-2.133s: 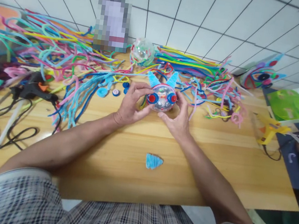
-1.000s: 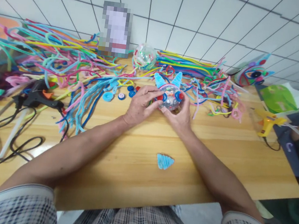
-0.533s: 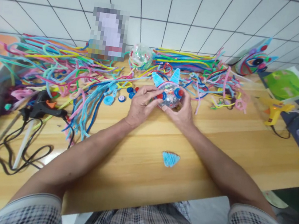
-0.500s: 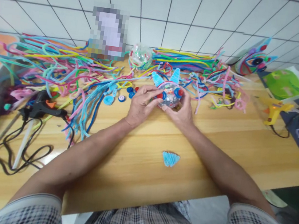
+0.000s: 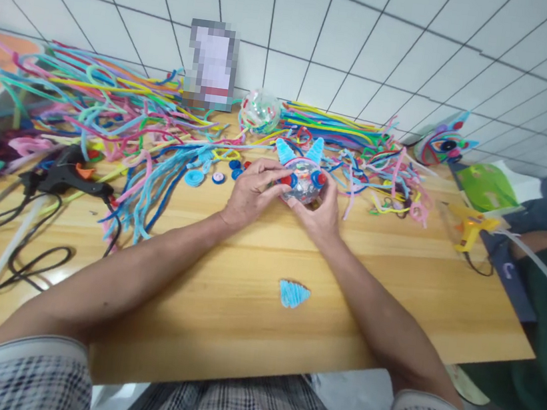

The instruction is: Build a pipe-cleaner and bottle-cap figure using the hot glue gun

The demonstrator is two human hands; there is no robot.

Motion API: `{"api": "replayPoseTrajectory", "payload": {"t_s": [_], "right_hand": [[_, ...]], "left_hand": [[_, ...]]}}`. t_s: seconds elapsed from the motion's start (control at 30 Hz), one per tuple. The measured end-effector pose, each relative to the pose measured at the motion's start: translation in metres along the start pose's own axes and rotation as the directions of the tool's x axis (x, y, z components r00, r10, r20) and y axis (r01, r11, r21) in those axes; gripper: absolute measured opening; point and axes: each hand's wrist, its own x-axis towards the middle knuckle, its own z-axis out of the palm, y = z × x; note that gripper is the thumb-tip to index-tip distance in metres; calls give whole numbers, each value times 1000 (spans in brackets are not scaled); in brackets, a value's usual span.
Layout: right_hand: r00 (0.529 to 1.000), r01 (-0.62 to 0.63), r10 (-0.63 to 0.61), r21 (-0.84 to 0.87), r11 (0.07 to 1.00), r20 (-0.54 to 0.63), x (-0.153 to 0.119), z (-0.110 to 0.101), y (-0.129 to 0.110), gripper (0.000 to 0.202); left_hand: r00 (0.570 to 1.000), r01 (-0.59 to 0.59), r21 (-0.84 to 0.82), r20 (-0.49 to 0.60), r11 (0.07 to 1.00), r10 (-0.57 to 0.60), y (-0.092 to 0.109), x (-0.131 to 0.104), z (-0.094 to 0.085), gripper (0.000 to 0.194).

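Observation:
Between my hands is a clear ball (image 5: 305, 181) with two blue pointed ears on top and a red and blue round piece on each side. My left hand (image 5: 251, 192) grips its left side, fingers pressed at the left round piece (image 5: 287, 180). Around the right side and underneath curls my right hand (image 5: 322, 210), beside the right round piece (image 5: 319, 179). A blue fuzzy triangle (image 5: 294, 294) lies on the wooden table (image 5: 241, 295) nearer to me. Loose blue discs (image 5: 194, 177) rest left of my left hand.
Colourful pipe cleaners (image 5: 130, 102) spread along the wall. A black glue gun (image 5: 68, 175) with its cord lies left, a yellow one (image 5: 474, 230) right. Another clear ball (image 5: 260, 110) and a decorated head (image 5: 445, 143) stand behind. A person's arm (image 5: 545, 244) is at right.
The view has shifted and tilted slightly, so the table's things appear moved. Both hands keep their hold on the ball, with little change in their grip.

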Motion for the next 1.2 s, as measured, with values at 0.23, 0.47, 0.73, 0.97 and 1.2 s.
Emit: {"api": "replayPoseTrajectory", "payload": {"t_s": [0.23, 0.47, 0.73, 0.97, 1.2], "right_hand": [[999, 32, -31, -18, 999, 39, -8, 1, 0, 99], [998, -35, 34, 3, 999, 59, -13, -2, -9, 108], [999, 14, -14, -10, 1000, 34, -11, 0, -2, 99], [999, 43, -42, -47, 998, 18, -4, 1, 5, 103], [998, 35, -33, -32, 999, 52, 2, -1, 7, 104]], "left_hand": [[1000, -23, 74, 11, 997, 22, 6, -3, -3, 34], [997, 42, 139, 54, 989, -50, 18, -4, -6, 49], [1000, -12, 107, 14, 994, 11, 17, -2, -5, 21], [999, 12, 127, 34, 992, -17, 10, -1, -4, 22], [999, -31, 81, 17, 996, 30, 8, 2, -1, 19]]}}
